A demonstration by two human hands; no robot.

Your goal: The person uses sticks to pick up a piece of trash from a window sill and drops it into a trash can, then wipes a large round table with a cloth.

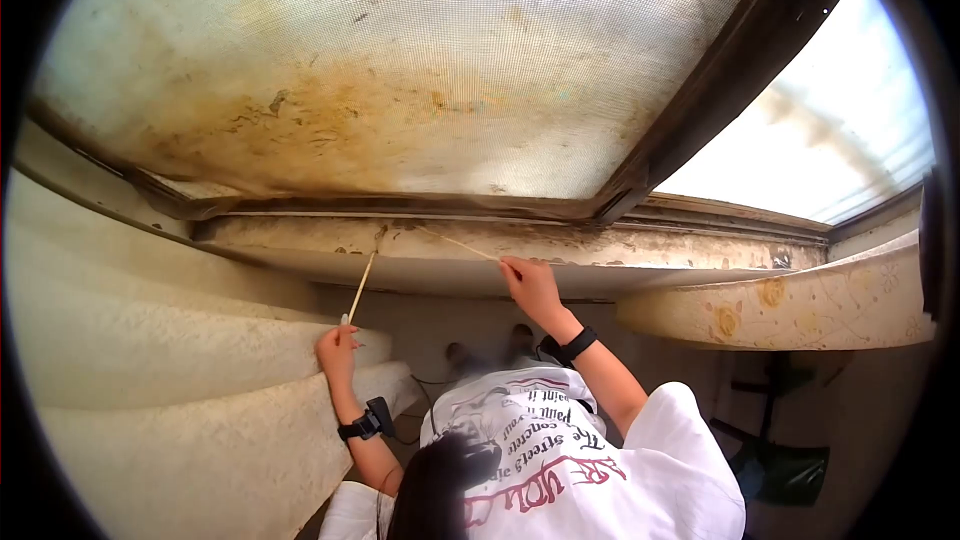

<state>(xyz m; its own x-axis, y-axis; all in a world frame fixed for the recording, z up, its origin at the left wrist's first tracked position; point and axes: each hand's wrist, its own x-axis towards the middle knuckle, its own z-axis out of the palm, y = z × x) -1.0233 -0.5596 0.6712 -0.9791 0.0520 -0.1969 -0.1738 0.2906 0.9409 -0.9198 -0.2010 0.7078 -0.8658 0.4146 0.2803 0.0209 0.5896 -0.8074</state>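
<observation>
My left hand (338, 348) is closed around the near end of a thin pale stick (362, 285), like a chopstick or skewer. That stick slants up to the dirty window sill (460, 236), and its far tip is at a small dark clump (380, 232). In my right hand (533, 288), a second thin pale stick (455, 242) is pinched between the fingers. It points left across the sill, its tip close to the other one. Dark specks and grime lie along the sill, mostly near both tips.
A stained mesh screen (420, 70) in a dark frame (700, 70) rises behind the sill. Bright glass (810, 120) is at the right. Pale cloth (160, 310) hangs at the left, flowered cloth (770, 310) at the right. A dark green object (785, 470) is at lower right.
</observation>
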